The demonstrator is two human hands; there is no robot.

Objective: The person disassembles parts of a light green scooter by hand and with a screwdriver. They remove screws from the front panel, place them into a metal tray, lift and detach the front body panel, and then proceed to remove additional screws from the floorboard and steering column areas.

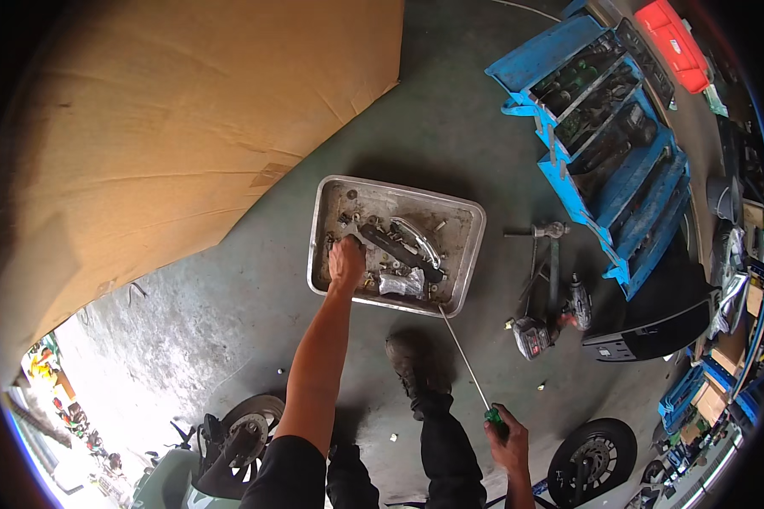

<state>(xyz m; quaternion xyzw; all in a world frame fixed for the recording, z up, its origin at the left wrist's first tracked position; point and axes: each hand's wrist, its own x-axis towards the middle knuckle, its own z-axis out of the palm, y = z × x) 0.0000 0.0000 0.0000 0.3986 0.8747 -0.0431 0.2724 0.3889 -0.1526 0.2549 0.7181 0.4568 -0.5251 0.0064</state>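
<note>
Spreading across the upper left of the concrete floor [450,110] lies a big sheet of brown cardboard [170,119], the largest thing in view. At the upper right stands an open blue tool box [607,127] with its tiered trays fanned out, and a red case [675,42] lies beyond it. Near the middle of the floor sits a metal tray [471,254], shallow and rectangular, holding dirty small parts: a curved chrome lever [416,237], a dark elongated part [395,250], bolts and a crumpled pale scrap [401,284]. Right of the tray lie a cordless drill [535,335] and a hammer [539,231], well apart from the tool box's lower edge. Two motorcycle wheels [594,458] show at the lower edge, one each side of the person's legs.

The left hand [346,261] reaches into the tray at its left edge, fingers curled down among the parts there; whether it pinches anything cannot be told. The right hand [508,441], low at the right, is closed around the green handle of a long screwdriver [467,360], whose thin shaft runs up to the tray's lower right corner. A dark shoe [407,360] stands just below the tray.
</note>
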